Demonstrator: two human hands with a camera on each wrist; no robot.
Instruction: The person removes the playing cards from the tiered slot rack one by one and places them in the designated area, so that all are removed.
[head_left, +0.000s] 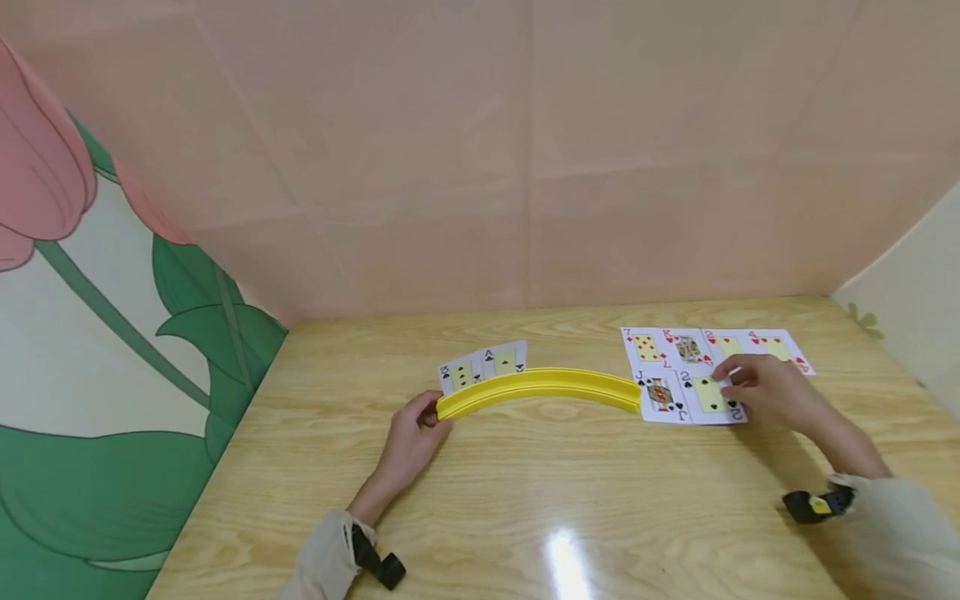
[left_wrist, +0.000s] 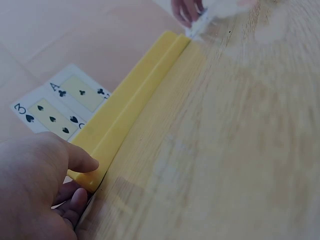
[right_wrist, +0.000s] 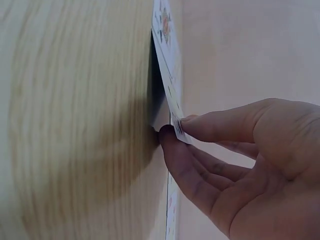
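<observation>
Curved yellow rack [head_left: 536, 383] is lying across the far half of the tabletop [head_left: 480, 500], bowing toward the far edge. Left hand [head_left: 408, 437] is gripping the rack's left end between thumb and fingers. Three of spades [head_left: 461, 375] and ace of clubs [head_left: 505, 361] are showing behind the rack's left part, faces toward the near edge; their lower edges are hiding behind yellow plastic.

Right hand [head_left: 776, 393] is pinching the two of spades [head_left: 701, 402] by its right side, thumb against forefinger. Right wrist view: the card is tilting, a dark gap showing between it and the wood. Jack of spades [head_left: 662, 397] is sitting alongside, left edge meeting the rack's right end in the head view.

Behind these, toward the far right corner, a row is running left to right: seven of diamonds [head_left: 645, 347], king of hearts [head_left: 686, 348], two of hearts [head_left: 724, 344], four of hearts [head_left: 776, 343]. Beyond the far edge, pink cloth [head_left: 420, 167] is hanging; a tulip-painted panel [head_left: 112, 483] is flanking the left edge.
</observation>
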